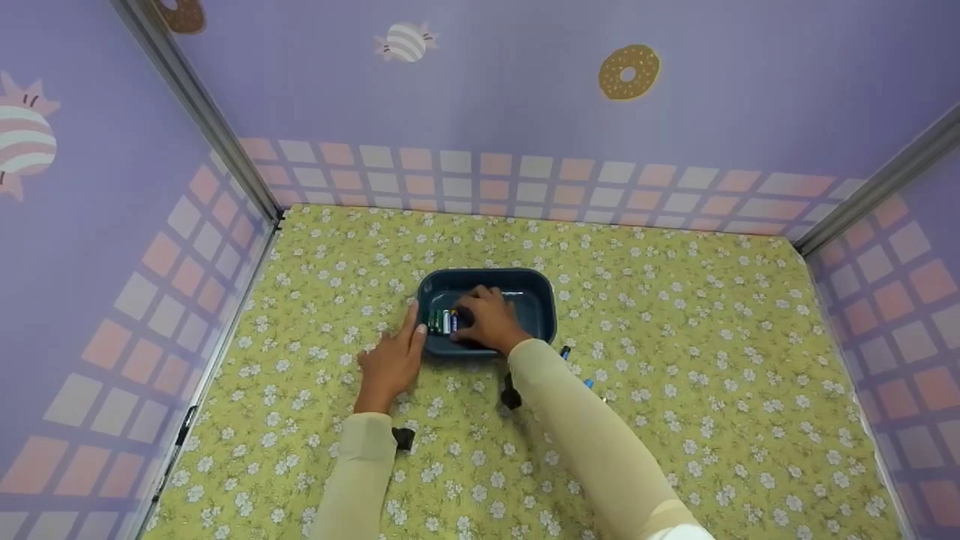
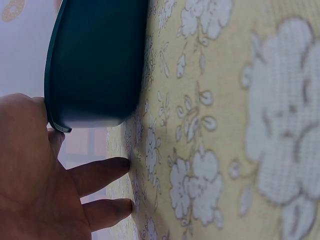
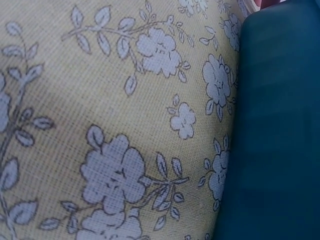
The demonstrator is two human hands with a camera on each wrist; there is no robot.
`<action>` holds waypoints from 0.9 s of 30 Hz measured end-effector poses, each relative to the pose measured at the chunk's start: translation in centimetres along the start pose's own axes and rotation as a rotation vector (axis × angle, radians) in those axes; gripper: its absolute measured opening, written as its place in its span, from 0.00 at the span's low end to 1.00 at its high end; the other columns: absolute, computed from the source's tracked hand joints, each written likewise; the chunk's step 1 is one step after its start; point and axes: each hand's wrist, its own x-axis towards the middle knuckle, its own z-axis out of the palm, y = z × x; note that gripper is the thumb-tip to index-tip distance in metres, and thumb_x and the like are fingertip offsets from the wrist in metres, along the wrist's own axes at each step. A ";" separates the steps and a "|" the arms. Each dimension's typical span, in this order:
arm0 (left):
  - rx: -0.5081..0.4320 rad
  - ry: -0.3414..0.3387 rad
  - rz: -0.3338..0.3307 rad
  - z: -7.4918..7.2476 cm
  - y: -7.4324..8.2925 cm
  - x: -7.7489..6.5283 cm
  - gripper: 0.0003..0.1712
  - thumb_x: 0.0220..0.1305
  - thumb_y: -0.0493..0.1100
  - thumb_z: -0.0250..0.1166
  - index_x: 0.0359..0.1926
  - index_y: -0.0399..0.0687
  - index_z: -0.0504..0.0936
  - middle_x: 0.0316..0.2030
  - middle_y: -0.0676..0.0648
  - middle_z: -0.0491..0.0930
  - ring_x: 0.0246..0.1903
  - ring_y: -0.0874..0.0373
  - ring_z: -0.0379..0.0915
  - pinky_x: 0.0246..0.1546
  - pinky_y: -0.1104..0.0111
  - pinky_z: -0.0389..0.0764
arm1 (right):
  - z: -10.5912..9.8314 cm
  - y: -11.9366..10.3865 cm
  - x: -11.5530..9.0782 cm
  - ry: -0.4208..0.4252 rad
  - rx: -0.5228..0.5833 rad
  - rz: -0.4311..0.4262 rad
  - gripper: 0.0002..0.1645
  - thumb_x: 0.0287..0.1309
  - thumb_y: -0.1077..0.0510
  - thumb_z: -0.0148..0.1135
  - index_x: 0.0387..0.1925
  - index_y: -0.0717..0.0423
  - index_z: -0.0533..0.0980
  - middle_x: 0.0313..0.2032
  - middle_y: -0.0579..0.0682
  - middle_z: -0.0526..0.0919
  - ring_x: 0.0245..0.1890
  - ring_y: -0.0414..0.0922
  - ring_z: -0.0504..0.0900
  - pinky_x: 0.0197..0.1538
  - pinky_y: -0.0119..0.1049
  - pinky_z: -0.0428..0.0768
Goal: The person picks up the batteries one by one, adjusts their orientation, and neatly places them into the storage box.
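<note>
A dark teal rectangular tray [image 1: 547, 339] lies on the flowered cloth. Inside its left end several batteries stand side by side in a row: green ones [image 1: 434, 322], a whitish one [image 1: 446, 322] and a purple one [image 1: 454, 322]. My right hand [image 1: 489, 321] reaches into the tray, thumb and index finger pinching the purple battery by its ends at the row's right side. With thumb over the rim and index finger along the outer wall, my left hand [image 1: 395, 360] holds the tray's left end. Its other fingers [image 2: 107, 212] extend down to the cloth.
Beside the right forearm, a dark battery-like piece [image 1: 565, 352] and a blue one [image 1: 589, 383] lie on the cloth, partly hidden by the sleeve. Purple patterned walls [image 1: 510, 90] enclose the yellow flowered surface [image 1: 675, 315] at the back and sides.
</note>
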 end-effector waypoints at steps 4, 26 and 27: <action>0.005 -0.003 -0.002 0.0 0.0 0.0 0.38 0.77 0.73 0.28 0.82 0.76 0.36 0.72 0.38 0.69 0.74 0.29 0.55 0.62 0.18 0.45 | 0.0 0.0 -0.1 -0.002 0.005 -0.002 0.38 0.52 0.31 0.74 0.63 0.37 0.79 0.62 0.48 0.74 0.62 0.52 0.70 0.61 0.64 0.75; 0.005 -0.013 -0.010 0.0 0.0 0.1 0.38 0.77 0.74 0.28 0.82 0.77 0.35 0.72 0.39 0.70 0.76 0.30 0.53 0.62 0.18 0.44 | -0.5 -0.3 -0.4 -0.008 0.026 0.011 0.37 0.52 0.32 0.75 0.62 0.36 0.79 0.63 0.49 0.74 0.62 0.52 0.70 0.61 0.64 0.73; 0.004 -0.013 -0.010 0.0 0.0 0.1 0.38 0.77 0.74 0.28 0.82 0.77 0.35 0.72 0.40 0.70 0.76 0.30 0.53 0.62 0.18 0.43 | -0.6 -0.3 -0.4 -0.005 0.033 0.008 0.37 0.52 0.32 0.75 0.62 0.36 0.79 0.62 0.49 0.75 0.62 0.53 0.71 0.61 0.64 0.74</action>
